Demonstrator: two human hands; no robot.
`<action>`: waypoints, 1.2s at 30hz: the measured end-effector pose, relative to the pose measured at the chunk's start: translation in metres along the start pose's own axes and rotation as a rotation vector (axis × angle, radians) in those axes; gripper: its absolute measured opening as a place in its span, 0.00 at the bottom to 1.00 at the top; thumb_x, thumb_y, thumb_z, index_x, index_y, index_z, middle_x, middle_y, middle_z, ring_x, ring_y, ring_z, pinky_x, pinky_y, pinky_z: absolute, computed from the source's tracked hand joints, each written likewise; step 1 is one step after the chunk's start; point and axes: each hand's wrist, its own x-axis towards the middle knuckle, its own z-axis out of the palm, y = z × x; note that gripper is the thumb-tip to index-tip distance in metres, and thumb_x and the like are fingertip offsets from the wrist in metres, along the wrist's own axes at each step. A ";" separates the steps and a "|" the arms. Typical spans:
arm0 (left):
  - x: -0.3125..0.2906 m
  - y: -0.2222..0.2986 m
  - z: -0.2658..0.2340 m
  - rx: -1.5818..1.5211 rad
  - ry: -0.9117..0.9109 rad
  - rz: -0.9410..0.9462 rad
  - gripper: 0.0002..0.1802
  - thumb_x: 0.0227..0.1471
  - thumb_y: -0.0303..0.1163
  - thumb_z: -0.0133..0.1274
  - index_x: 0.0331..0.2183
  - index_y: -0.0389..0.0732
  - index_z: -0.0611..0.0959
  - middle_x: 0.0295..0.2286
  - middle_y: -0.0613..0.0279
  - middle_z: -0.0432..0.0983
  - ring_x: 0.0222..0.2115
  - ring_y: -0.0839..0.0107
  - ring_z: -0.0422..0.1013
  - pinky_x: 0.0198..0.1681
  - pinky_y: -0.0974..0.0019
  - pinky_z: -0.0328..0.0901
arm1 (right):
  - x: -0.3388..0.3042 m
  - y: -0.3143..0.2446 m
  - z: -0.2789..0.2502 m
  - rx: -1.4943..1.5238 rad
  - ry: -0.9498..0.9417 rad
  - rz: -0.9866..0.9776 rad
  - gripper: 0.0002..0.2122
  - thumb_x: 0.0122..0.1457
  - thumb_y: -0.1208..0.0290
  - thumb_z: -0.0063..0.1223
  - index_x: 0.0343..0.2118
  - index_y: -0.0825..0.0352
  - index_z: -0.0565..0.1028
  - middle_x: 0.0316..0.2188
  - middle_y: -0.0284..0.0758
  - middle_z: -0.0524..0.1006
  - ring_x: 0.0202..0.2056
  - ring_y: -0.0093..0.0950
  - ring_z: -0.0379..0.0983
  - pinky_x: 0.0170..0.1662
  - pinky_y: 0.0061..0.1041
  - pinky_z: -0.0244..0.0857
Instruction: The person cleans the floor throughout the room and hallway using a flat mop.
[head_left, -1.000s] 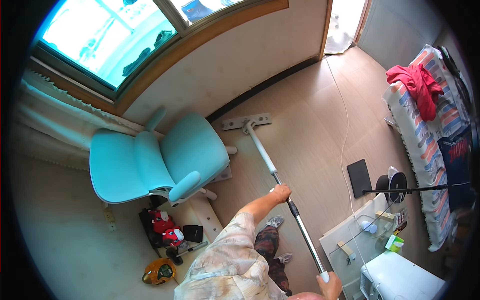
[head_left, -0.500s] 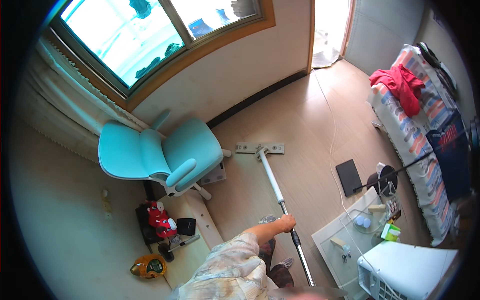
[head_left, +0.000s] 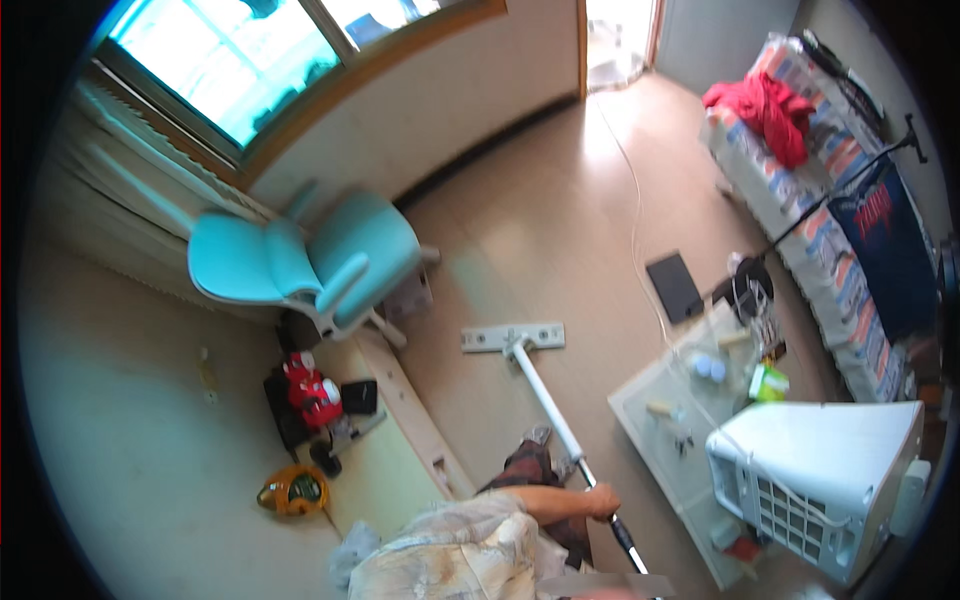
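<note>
My left hand (head_left: 603, 502) is closed round the pole (head_left: 550, 410) of a flat mop, near a dark grip section. My bare left forearm comes out of a light patterned sleeve (head_left: 450, 545). From the hand, the white pole slants forward and left to the flat mop head (head_left: 490, 338), a pale wide plate lying on the wood-look floor (head_left: 540, 240). The pole's upper end runs to the lower edge, where a blur covers part of the picture. I cannot make out my right hand. A grey shoe (head_left: 537, 434) shows left of the pole.
Left stand a turquoise swivel chair (head_left: 365, 245) and a low cabinet (head_left: 385, 425) with red plush toys (head_left: 312, 390). At right are a low glass-topped table (head_left: 640, 410), a white appliance (head_left: 810, 450), a dark flat panel (head_left: 675, 286) and a covered sofa (head_left: 840, 290). A white cable (head_left: 632, 190) crosses the floor.
The mop head has been drawn back over the floor, away from the wall and nearer to me. My left hand has come down and right with the pole. The view has shifted.
</note>
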 end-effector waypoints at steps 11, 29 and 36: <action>-0.037 -0.010 -0.038 -0.156 0.012 0.004 0.17 0.34 0.46 0.63 0.27 0.45 0.85 0.27 0.59 0.79 0.32 0.61 0.76 0.34 0.61 0.69 | 0.040 0.009 -0.021 -0.090 0.349 -0.020 0.15 0.31 0.61 0.62 0.23 0.62 0.76 0.22 0.42 0.76 0.30 0.45 0.73 0.34 0.39 0.64; -0.082 -0.212 -0.001 -0.064 0.220 -0.401 0.08 0.39 0.32 0.55 0.26 0.41 0.84 0.30 0.58 0.78 0.38 0.61 0.72 0.39 0.61 0.69 | 0.072 -0.198 0.010 0.035 0.301 -0.252 0.17 0.39 0.56 0.63 0.28 0.63 0.76 0.24 0.43 0.77 0.30 0.45 0.73 0.34 0.40 0.65; -0.046 -0.108 0.035 -0.047 0.141 -0.362 0.08 0.38 0.33 0.56 0.25 0.42 0.84 0.29 0.57 0.78 0.37 0.59 0.72 0.39 0.61 0.69 | 0.079 -0.090 0.044 0.051 0.260 -0.237 0.17 0.39 0.55 0.62 0.26 0.64 0.75 0.23 0.43 0.76 0.29 0.45 0.73 0.33 0.39 0.64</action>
